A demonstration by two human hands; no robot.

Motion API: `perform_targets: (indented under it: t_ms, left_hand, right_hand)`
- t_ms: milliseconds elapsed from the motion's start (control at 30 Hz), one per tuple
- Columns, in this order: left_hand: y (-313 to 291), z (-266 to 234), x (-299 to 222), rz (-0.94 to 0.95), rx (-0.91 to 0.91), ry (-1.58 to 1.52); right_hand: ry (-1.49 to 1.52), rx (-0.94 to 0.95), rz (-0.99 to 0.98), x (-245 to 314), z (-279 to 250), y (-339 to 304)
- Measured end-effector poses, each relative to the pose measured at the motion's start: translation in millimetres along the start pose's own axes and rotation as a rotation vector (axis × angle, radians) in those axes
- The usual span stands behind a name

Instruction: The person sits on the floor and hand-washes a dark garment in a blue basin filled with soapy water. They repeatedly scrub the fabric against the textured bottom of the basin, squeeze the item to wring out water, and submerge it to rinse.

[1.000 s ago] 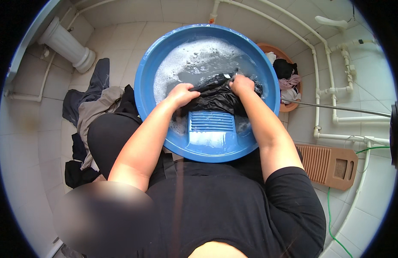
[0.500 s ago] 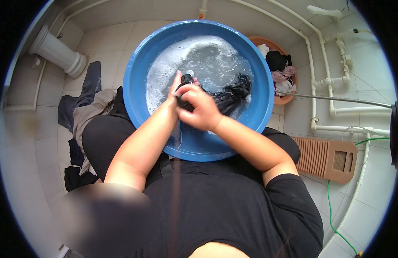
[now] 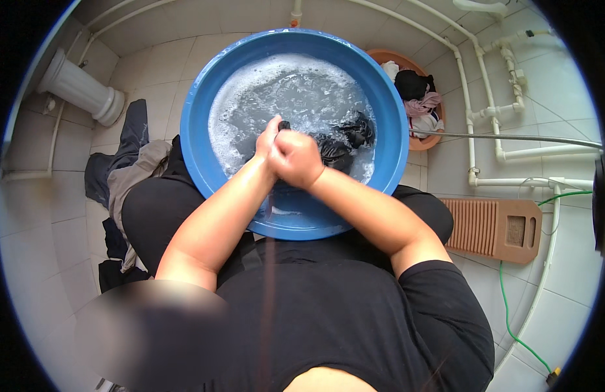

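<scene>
A big round blue basin (image 3: 195,130) stands between my knees, holding grey soapy water (image 3: 283,91) with white foam along its edge. In it lies a wet black garment (image 3: 339,151), partly under the surface. My left hand (image 3: 266,145) and my right hand (image 3: 297,159) press together over the near left part of the water, closed around a bunched part of this garment. A small dark end of the cloth sticks out above my knuckles. The rest of the cloth trails off to the right of my right hand. My right fist hides most of what lies between the palms.
An orange tub (image 3: 374,59) with clothes stands behind the basin at the right. On the right floor lies a brown washboard (image 3: 475,225), near white pipes (image 3: 471,130) and a green cord (image 3: 509,313). Dark and beige clothes (image 3: 142,171) lie at the left, below a white pedestal (image 3: 83,85).
My right hand has closed into a fist against my left hand, covering cloth that showed between them before. The whole view has shifted slightly.
</scene>
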State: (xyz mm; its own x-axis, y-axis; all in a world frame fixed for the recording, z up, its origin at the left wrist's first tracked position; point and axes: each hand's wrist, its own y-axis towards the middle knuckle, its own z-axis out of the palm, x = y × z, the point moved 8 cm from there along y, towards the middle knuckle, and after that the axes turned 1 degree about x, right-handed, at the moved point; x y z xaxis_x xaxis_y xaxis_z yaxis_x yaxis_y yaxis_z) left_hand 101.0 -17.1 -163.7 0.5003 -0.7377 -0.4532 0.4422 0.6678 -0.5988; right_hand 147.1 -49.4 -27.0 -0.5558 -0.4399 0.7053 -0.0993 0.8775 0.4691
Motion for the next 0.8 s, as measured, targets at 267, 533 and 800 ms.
perform_targets:
  t_ms: [267, 533, 800]
  left_hand:
    - [-21, 59, -69, 0.251, 0.291, -0.028]
    - [22, -62, -68, 0.143, -0.506, 1.665]
    - [4, -61, -70, -0.143, -0.331, 1.296]
  right_hand:
    - [-0.464, -0.091, 0.668, -152, -63, 38]
    - [-0.546, 0.378, 0.150, -163, -8, 40]
    - [-0.650, 0.803, 0.770, -214, -18, 10]
